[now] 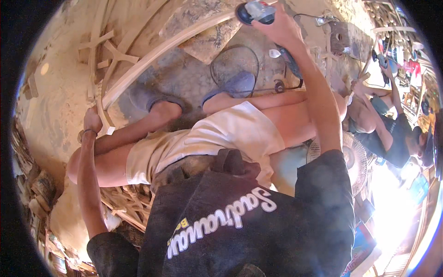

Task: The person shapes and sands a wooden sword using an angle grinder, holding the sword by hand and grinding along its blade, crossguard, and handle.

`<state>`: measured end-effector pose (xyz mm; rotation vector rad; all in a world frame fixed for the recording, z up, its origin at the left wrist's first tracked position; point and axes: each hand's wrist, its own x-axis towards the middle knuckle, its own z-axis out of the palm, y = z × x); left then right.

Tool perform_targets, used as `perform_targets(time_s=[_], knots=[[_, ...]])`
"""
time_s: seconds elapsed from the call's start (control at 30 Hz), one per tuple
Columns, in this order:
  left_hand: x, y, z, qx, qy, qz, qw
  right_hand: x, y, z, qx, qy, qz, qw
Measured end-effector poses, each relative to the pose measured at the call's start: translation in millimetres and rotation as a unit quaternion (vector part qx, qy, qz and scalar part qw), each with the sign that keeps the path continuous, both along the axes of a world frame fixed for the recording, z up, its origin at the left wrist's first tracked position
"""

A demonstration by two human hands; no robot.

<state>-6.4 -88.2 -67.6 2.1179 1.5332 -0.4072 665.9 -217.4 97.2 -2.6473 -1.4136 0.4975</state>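
My right hand (279, 27) reaches far forward and grips a power sander (254, 11) with a dark round disc and a grey-blue body, held against a long curved wooden piece (166, 51). That pale curved strip runs from upper right down to the left. My left hand (92, 121) rests on the lower left end of the curved wooden frame, fingers closed over it. My legs in light shorts and grey-blue shoes (237, 83) stretch across the dusty ground below the wood.
A black cable (230, 62) loops on the stone floor between my feet. Another person (392, 134) in dark clothes crouches at the right, working on wood. A white fan (350, 159) stands near my right side. Wooden frames and offcuts (124, 203) lie at left.
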Motion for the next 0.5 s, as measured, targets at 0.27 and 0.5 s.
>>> perform_targets(time_s=[0.27,0.5], knots=[[-38,29,-7,0.000,0.016,-0.007,1.000,60,2,-35,0.138,0.071,0.029,0.987],[-61,32,8,0.037,0.002,-0.062,0.997,-87,11,0,-0.032,0.118,0.144,0.982]])
